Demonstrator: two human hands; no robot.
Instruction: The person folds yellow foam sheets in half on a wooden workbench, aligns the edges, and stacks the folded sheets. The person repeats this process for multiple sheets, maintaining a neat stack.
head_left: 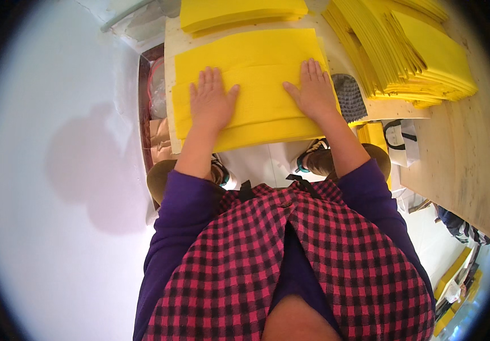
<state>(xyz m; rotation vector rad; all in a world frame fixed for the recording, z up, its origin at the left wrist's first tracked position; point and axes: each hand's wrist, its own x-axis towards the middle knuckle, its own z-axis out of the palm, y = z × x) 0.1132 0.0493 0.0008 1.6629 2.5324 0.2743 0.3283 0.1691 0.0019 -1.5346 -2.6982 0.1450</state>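
Observation:
A folded yellow cloth-like sheet [259,94] lies spread in front of me, its near edge hanging slightly over the edge of the wooden table. My left hand [211,99] rests flat on its left part, fingers stretched away from me. On the right part lies my right hand [314,91], also flat, with the thumb spread toward the middle. Neither hand grips anything. Creases run across the yellow material between and below the hands. Whether it is one layer or several cannot be made out.
Beyond it sits another yellow stack [242,14]. A tall, leaning pile of folded yellow pieces [404,57] stands at the right. Beside my right hand is a dark grey textured cloth [349,96]. A white bag with black handles [402,142] is below the wooden table [455,148].

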